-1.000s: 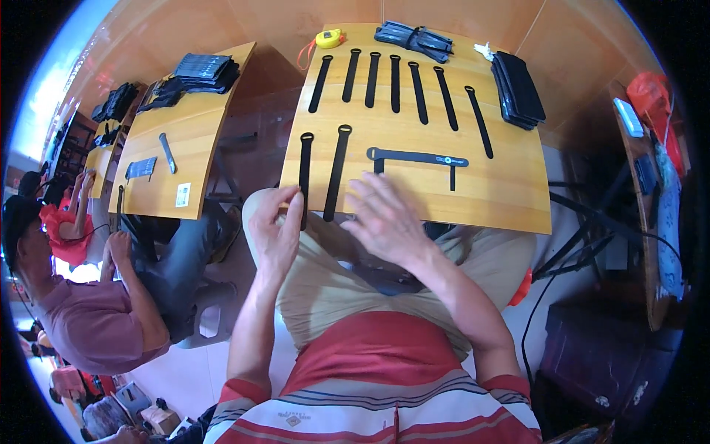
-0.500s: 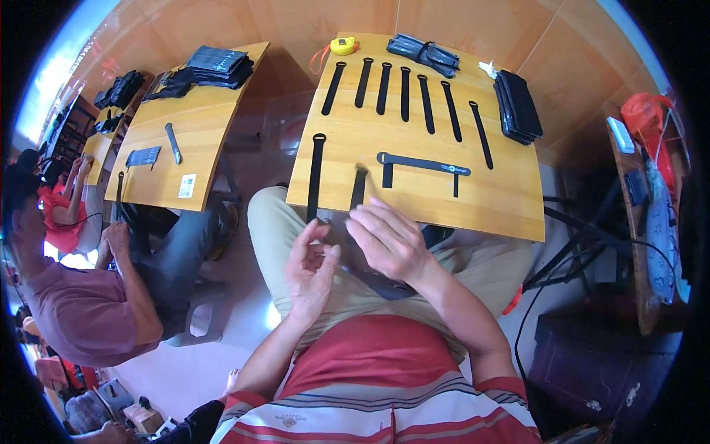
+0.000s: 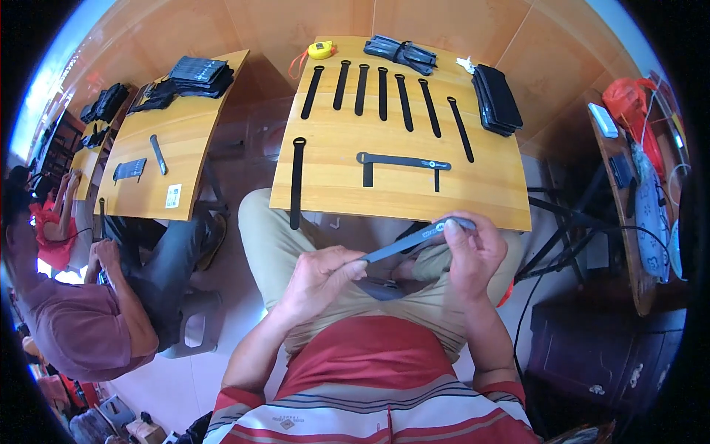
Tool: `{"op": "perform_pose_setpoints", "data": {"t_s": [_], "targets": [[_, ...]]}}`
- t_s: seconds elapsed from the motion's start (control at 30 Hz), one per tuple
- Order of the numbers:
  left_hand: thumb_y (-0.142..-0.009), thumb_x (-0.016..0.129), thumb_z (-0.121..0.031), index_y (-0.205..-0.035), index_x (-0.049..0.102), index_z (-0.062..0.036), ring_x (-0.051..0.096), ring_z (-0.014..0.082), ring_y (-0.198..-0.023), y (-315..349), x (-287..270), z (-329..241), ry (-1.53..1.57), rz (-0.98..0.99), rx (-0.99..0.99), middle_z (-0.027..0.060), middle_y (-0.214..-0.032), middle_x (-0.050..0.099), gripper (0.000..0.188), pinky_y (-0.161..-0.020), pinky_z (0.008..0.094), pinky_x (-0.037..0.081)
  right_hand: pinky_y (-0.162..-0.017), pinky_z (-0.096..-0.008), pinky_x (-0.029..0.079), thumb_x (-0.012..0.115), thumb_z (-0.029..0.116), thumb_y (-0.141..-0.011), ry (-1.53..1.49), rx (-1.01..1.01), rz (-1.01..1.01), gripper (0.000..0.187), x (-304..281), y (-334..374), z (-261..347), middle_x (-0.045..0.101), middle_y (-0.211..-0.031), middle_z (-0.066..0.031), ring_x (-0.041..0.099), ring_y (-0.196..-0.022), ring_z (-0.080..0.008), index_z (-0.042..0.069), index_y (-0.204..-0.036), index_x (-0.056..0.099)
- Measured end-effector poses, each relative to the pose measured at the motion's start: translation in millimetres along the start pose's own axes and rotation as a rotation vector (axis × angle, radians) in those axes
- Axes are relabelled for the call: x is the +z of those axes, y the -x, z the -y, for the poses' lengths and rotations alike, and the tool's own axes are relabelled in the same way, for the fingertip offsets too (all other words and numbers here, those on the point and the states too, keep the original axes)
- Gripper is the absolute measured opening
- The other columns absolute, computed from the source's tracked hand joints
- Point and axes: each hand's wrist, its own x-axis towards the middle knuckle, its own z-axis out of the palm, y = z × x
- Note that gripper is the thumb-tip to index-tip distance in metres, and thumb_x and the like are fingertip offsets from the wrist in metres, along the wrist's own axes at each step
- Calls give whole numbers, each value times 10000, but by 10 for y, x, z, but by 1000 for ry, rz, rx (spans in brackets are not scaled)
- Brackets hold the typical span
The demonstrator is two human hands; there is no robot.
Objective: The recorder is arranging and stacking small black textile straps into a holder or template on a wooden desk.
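A grey hook-and-loop strap with pale print is stretched between my two hands over my lap, slanting up to the right. My left hand pinches its lower left end between thumb and fingers. Around its upper right end, my right hand is closed, with the thumb on the printed part. Beyond my hands, a strap with an end ring lies across two short black strips on the wooden table. A single black strap lies at the table's left, its tail reaching the front edge.
Several black straps lie in a row farther back. Behind them are a yellow tape measure, a tied bundle of straps and a black stack. A person sits at another table on the left. A shelf stands right.
My hands have spread apart, the right one moving right, and the strap now runs taut between them instead of rising blurred near the table edge. The view has shifted slightly.
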Motion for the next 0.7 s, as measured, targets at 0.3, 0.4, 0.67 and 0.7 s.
{"op": "perform_pose_setpoints", "data": {"t_s": [0.3, 0.4, 0.67, 0.7], "targets": [[-1006, 726, -134, -1099, 759, 30, 699, 85, -820, -526, -120, 127, 242, -128, -204, 58, -880, 758, 192, -737, 235, 572, -765, -309, 646, 680, 63, -1010, -127, 327, -57, 198, -349, -280, -441, 743, -945, -146, 757, -813, -199, -72, -1154, 675], [-1003, 734, -143, -1107, 753, 40, 674, 77, -781, -773, -143, 249, 179, -146, -177, 41, -855, 745, 211, -710, 227, 553, -744, -303, 653, 659, 107, -1031, -106, 352, -83, 196, -445, -394, -595, 731, -887, -109, 739, -774, -165, -49, -1148, 684], [-941, 806, -131, -967, 776, 29, 591, 43, -638, -1465, -185, 406, 73, -225, -182, 3, -720, 688, 165, -587, 209, 483, -672, -248, 594, 712, 72, -994, 108, 292, -150, 167, -603, -660, -999, 733, -839, -75, 700, -734, -108, -63, -1091, 726], [-940, 806, -127, -973, 774, 31, 592, 44, -639, -1540, -191, 430, 78, -219, -175, 3, -720, 688, 165, -590, 208, 483, -665, -242, 584, 708, 65, -993, 154, 288, -144, 168, -625, -694, -1052, 729, -829, -69, 693, -728, -99, -66, -1096, 727]]}}
